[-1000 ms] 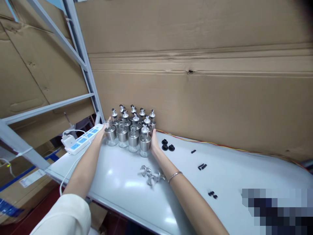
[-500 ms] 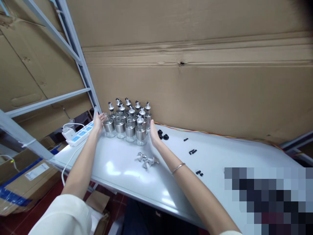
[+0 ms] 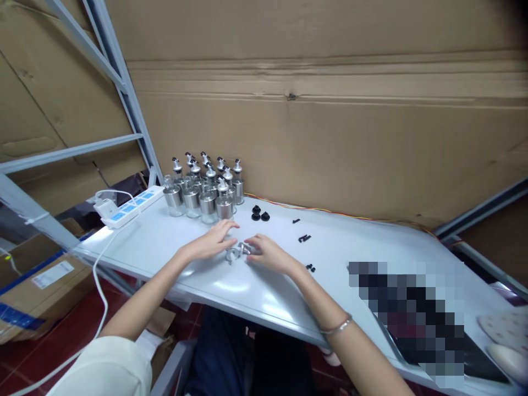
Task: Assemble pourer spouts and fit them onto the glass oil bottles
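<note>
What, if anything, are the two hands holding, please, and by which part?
The open left hand holds nothing visible. The right hand is at the silver metal parts, but whether it grips one cannot be told.

Hands [image 3: 270, 254] at small silver parts [image 3: 234, 254], bottles [image 3: 208, 204] beyond

White glare on tabletop [image 3: 231, 286], dark top-right corner, pixelated lower-right patch [image 3: 412, 319]

Two hands [image 3: 212, 241], four front-row bottles [image 3: 207, 204], three black stoppers [image 3: 265, 216]
</note>
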{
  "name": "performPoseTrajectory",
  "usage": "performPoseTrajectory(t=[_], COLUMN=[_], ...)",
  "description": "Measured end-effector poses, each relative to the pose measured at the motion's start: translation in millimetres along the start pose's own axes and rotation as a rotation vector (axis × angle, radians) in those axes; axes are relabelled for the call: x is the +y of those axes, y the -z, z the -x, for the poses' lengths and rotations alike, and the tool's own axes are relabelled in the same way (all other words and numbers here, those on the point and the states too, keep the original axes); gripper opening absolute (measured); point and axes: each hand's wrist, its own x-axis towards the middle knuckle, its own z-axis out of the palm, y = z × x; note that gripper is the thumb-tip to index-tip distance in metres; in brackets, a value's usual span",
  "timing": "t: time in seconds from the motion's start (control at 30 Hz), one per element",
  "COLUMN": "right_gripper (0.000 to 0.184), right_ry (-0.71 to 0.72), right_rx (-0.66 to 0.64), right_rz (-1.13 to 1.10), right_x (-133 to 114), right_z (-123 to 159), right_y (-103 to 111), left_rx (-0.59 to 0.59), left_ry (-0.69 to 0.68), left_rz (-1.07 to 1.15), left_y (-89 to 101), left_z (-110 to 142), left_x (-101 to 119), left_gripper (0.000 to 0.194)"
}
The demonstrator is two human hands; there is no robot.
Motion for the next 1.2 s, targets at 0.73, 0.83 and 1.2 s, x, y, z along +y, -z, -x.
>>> performPoseTrajectory(t=[0.73,0.83,1.2], right_gripper=[0.011,0.017,0.026], right_ry=[-0.083,-0.093,-0.177], right_rx=[0.238,0.211,0.322], right_rz=[-0.307,-0.401,-0.325], right_x=[39.6,42.9,55.6], right_z=[37.3,41.1,52.4], right_y=[73.9,73.9,89.1], left_rx=[0.077,0.045,0.001], left_ry=[-0.252,-0.311,-0.447], left_rz=[0.047,0.043,-0.101], left_y=[-78.7,-80.9,-76.8], left_z=[-73.6,-63.8,-60.5], left_x=[31.2,32.7,32.5], left_gripper=[0.029,0.026,0.032])
